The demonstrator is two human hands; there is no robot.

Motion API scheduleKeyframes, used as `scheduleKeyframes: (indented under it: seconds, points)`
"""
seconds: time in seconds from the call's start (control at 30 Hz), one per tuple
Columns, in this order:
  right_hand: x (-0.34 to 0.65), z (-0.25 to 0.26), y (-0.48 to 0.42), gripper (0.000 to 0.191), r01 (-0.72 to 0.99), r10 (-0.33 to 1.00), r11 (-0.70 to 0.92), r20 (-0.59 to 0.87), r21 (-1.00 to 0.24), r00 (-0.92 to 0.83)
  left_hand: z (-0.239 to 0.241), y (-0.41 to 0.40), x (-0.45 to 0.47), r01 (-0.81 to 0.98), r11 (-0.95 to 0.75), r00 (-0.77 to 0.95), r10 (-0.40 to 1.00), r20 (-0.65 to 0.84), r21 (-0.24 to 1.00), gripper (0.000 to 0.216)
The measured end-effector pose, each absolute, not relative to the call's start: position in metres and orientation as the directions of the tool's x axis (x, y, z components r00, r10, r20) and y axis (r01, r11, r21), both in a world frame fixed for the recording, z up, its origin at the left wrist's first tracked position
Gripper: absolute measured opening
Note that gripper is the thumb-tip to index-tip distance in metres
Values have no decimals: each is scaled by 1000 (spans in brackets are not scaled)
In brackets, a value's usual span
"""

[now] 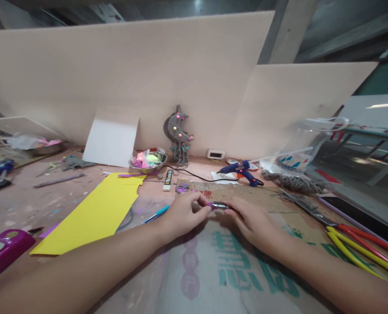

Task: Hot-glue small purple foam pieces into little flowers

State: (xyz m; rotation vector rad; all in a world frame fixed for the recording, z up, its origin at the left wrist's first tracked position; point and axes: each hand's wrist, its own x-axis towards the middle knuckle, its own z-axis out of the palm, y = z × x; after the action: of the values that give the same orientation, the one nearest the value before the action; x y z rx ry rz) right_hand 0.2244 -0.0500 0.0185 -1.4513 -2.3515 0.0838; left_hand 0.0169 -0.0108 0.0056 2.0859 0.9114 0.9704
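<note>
Over the cardboard sheet, both my hands meet at a small, oblong, shiny dark-and-silver piece (219,205) with a purple bit at its left end. My left hand (187,213) pinches the purple end between thumb and fingertips. At the opposite end, the fingers of my right hand (249,218) are closed on the dark part. What exactly the piece is, I cannot make out. Just behind my left fingers lies a small purple cutout (182,187). A blue pen (156,214) rests beside my left wrist.
Yellow paper (95,213) lies left, near a magenta tool (10,250). Behind are a bowl of colored clay (148,160), a grey moon ornament (179,128) and a blue glue gun (241,171). Scissors (338,229), a phone (364,218) and grey yarn (295,182) sit right.
</note>
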Motion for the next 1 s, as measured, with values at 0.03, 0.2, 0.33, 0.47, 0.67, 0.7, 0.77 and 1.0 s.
scheduleKeyframes:
  seconds: [0.03,0.2,0.33,0.47,0.67,0.7,0.77,1.0]
  points:
    - [224,19,-50,31,849,871,471,282,-240,-403,6,-11,17,314,-543,484,797,361,779,12]
    - [226,17,-47,32,845,867,478,283,-239,-410,7,-12,17,295,-523,497,799,340,800,14]
    - [228,15,-45,32,841,859,488,295,-232,-417,8,-12,17,287,-454,492,825,277,843,13]
    - [228,17,-47,32,846,850,494,313,-199,-423,11,-13,18,278,-378,490,847,209,883,13]
    - [227,19,-48,31,834,838,515,323,-199,-440,9,-11,17,267,-404,499,835,233,875,12]
    - [227,18,-48,30,827,831,525,331,-203,-446,8,-11,17,266,-406,502,833,234,874,12]
    - [228,17,-47,30,819,822,537,347,-204,-452,9,-12,17,269,-407,507,830,232,873,13]
    - [230,13,-45,29,833,811,533,368,-146,-455,12,-13,17,297,-390,508,837,202,871,16]
